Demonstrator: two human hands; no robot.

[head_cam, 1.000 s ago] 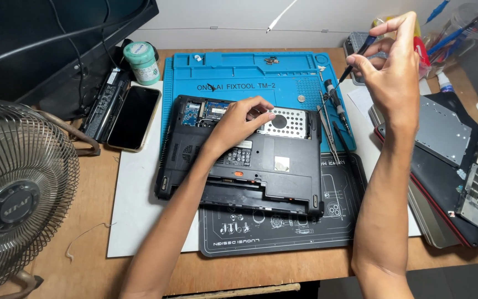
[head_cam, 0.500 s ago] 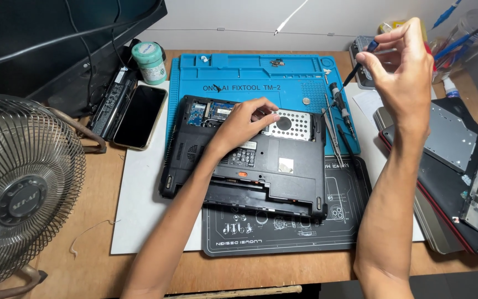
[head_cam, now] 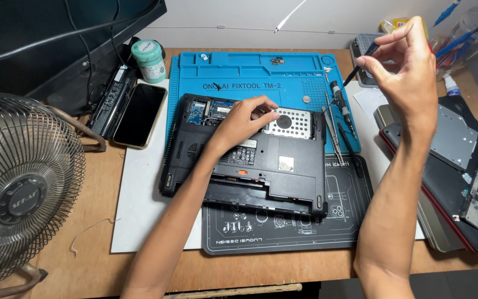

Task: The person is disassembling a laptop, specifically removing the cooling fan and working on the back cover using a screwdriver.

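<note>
An upturned black laptop [head_cam: 250, 160] lay across the blue repair mat [head_cam: 250, 72] and black mat [head_cam: 283, 232]. The left hand [head_cam: 244, 119] was rested on it, fingers spread. A thin screwdriver [head_cam: 355, 69] was pinched by the raised right hand [head_cam: 402, 66].

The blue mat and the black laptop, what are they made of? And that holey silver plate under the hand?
The blue mat looks like soft rubbery silicone, matte, with moulded little trays. The black laptop shell looks like hard plastic, dull with a slight sheen. The holey silver plate, touched by the left hand, looks like thin stamped metal, pale and shiny.
</note>
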